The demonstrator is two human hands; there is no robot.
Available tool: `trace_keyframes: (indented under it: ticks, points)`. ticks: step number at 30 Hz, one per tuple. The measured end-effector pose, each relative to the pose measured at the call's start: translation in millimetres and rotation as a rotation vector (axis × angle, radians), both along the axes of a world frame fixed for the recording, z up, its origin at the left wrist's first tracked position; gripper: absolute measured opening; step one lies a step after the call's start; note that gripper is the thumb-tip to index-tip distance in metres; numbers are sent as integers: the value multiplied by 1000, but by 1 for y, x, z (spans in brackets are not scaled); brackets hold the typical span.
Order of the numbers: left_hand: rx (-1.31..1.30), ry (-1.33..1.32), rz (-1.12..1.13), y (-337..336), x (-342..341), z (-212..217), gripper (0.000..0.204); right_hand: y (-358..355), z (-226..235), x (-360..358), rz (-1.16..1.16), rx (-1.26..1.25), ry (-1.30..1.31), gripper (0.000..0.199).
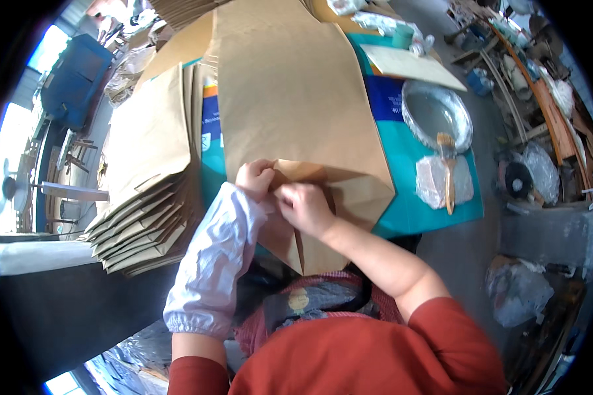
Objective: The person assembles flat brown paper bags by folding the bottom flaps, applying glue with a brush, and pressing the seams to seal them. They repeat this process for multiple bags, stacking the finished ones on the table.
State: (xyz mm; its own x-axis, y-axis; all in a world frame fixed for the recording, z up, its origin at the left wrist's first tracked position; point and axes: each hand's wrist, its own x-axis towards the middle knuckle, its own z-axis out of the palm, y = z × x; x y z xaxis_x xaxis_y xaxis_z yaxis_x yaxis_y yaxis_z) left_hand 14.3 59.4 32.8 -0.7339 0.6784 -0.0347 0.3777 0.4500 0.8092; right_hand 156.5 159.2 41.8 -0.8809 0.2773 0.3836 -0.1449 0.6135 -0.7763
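Head view: left hand [254, 179] and right hand [307, 209] pinch a smooth brown paper bag [296, 99] at angular folds

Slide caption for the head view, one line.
Left hand and right hand at the near end of a brown paper sack; paper stack left, brush right.

Right hand [306, 209] blurred, grip unclear; paper bag [296, 92] partly hides near edge of table [408, 207]; far paper stack [184, 9] cut off

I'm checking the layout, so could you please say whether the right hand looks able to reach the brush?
Probably yes: nothing visible blocks the way to the brush, though the right hand is at the paper bag.
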Motion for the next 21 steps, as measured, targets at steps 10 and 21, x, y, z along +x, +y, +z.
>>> trace_keyframes:
  ticks: [10, 21]
  points:
    - [-337, -217, -161, 46, -26, 8, 34, 56, 74, -12, -20, 725, 77, 18]
    - [-392, 183, -180, 54, 16, 20, 24, 48, 58, 27, 694, 1175, -682, 16]
